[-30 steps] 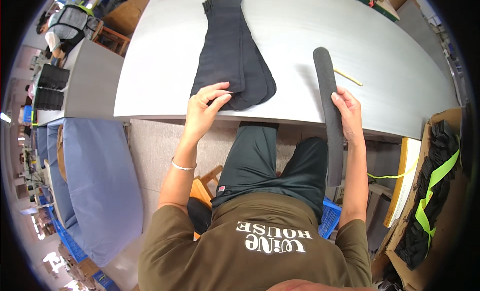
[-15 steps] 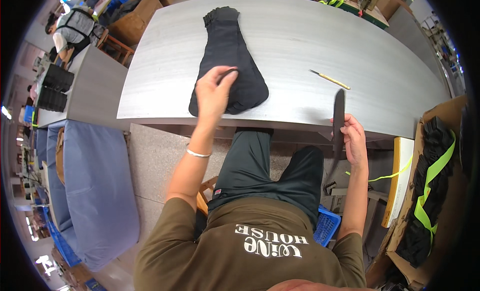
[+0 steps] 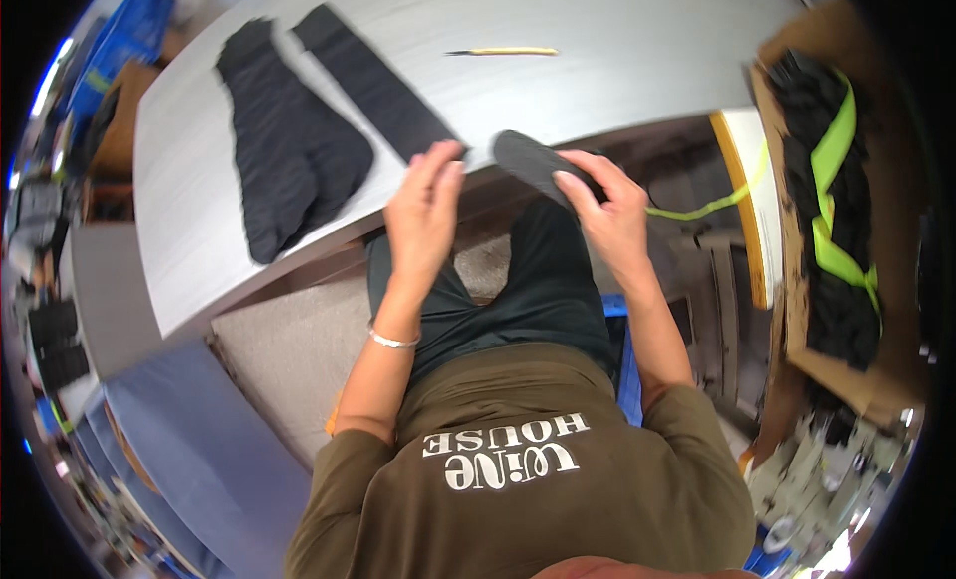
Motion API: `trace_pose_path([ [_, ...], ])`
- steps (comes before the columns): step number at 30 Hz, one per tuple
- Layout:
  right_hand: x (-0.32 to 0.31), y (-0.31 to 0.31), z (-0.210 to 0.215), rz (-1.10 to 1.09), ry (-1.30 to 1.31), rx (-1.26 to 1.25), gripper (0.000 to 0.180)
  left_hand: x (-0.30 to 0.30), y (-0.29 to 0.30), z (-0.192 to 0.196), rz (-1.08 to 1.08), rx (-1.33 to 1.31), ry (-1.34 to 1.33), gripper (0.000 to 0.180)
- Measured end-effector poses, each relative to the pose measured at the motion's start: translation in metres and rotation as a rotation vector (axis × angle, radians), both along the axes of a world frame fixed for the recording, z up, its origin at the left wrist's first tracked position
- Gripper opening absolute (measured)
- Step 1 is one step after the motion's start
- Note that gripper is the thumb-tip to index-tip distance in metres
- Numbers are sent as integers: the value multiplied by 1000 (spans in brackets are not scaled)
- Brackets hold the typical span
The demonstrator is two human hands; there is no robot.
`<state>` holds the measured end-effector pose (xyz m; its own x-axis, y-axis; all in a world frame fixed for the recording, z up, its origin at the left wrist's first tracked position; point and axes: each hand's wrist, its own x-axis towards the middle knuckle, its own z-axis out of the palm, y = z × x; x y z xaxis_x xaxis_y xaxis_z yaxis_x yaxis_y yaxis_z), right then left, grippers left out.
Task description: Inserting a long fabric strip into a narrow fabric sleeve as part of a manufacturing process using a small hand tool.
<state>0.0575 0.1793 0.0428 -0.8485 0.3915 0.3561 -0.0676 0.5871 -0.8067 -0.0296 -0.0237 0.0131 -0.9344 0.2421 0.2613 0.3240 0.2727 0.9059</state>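
Cardboard box [image 3: 797,310] at right edge holding black bundles strapped in lime bands [image 3: 832,171], dark flat insert [image 3: 538,164] mid-frame at grey table [image 3: 617,61] edge, long axis running upper-left to lower-right, right hand [image 3: 602,216] pinching it, left hand [image 3: 423,216] open, fingertips on long black sock [image 3: 373,86].

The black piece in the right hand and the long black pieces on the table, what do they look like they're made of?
Black piece in the right hand: looks like soft knit fabric, matte; it bends limply over the right hand.
Long black pieces: seemingly the same ribbed knit, matte, lying flat and wrinkled on the smooth grey table.
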Motion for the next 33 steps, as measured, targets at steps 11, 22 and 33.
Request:
trace_pose_path([
  [11, 14, -19, 10, 54, 109, 467, 22, 23, -1, 20, -57, 455, -431, 29],
  [22, -3, -47, 13, 143, 82, 370, 25, 41, 2, 27, -84, 428, -421, 24],
  [33, 7, -36, -16, 183, -332, -254, 21, 21, -14, 0, 51, -218, 302, 37],
])
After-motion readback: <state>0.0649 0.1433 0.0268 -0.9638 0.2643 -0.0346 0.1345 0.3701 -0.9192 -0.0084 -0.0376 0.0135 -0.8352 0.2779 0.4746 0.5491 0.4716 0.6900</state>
